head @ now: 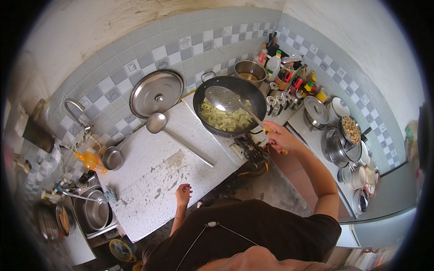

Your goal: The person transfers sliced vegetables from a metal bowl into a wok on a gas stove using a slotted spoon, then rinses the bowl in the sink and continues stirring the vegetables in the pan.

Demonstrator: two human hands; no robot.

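My right hand [282, 136] is wrapped around the wooden-and-yellow handle of a perforated metal skimmer [222, 98]. The skimmer's round head is over the black wok [259, 98], above pale green chopped food [223, 120] that lies in the wok's bottom. Whether the head touches the food is hard to tell. My left hand [183, 195] hovers over the front of the white speckled countertop [145, 206], its fingers loosely curled and holding nothing. Farther back on the counter, a long-handled metal ladle [156, 123] lies with its handle pointing towards me.
Behind the ladle a large metal lid [156, 94] leans on the tiles. A metal pot [250, 71] with brownish liquid stands beside sauce bottles [284, 76]. On the right are stacked bowls [358, 178] and a pan of brown food [351, 130]. Left are an orange bottle [91, 162] and a sink [81, 211].
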